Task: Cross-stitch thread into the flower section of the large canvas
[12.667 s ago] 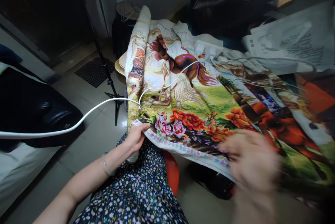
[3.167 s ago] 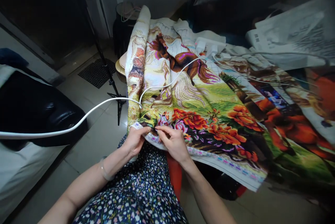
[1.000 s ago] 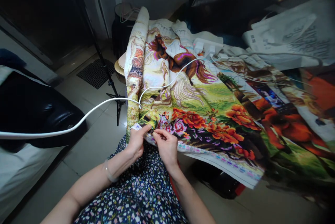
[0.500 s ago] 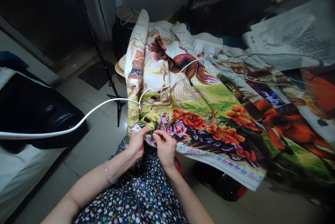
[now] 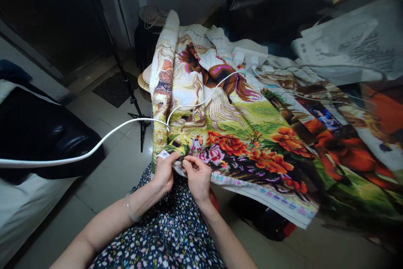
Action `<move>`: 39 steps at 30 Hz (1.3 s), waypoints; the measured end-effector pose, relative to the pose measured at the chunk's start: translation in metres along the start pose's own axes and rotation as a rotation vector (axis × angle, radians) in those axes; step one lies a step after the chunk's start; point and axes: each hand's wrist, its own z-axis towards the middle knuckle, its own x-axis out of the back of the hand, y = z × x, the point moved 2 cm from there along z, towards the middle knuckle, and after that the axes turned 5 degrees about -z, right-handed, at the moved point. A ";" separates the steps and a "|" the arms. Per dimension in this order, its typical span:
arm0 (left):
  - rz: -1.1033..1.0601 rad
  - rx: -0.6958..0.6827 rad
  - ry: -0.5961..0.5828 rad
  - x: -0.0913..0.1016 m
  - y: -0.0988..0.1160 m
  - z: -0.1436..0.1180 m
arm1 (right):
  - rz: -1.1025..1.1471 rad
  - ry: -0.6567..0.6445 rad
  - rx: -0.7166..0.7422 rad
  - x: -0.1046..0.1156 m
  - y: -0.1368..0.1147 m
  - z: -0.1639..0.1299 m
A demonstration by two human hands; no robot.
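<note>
A large cross-stitch cloth (image 5: pixel 248 109) with horses and orange and pink flowers spreads in front of me, its left side rolled up. My left hand (image 5: pixel 164 170) is closed on the cloth's near edge, thumb on top, beside a small white label (image 5: pixel 163 154). Just to its right, my right hand (image 5: pixel 199 175) is closed in a pinch, thumb against forefinger, right at the stitched surface. Whatever sits between those fingertips is too small to make out. A white cable (image 5: pixel 126 123) loops over the cloth just beyond both hands.
A white power strip (image 5: pixel 250 56) with plugs rests on the cloth's far part. To the left stand a black tripod (image 5: pixel 132 97) and a black padded seat (image 5: pixel 44 130). A white printed bag (image 5: pixel 349 46) lies at the far right. A dark object (image 5: pixel 261 218) sits under the cloth.
My right hand has shifted very slightly left, closer to my left hand, still pinched. My left hand keeps its hold on the cloth.
</note>
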 end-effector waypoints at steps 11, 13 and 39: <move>0.011 -0.027 -0.026 -0.001 0.000 -0.003 | 0.018 0.021 0.000 -0.003 -0.001 0.000; 0.014 -0.032 -0.029 -0.001 0.000 -0.003 | 0.001 0.019 0.020 -0.002 -0.002 0.001; 0.032 -0.057 -0.181 0.004 -0.004 0.000 | -0.081 -0.187 0.079 0.005 -0.021 0.017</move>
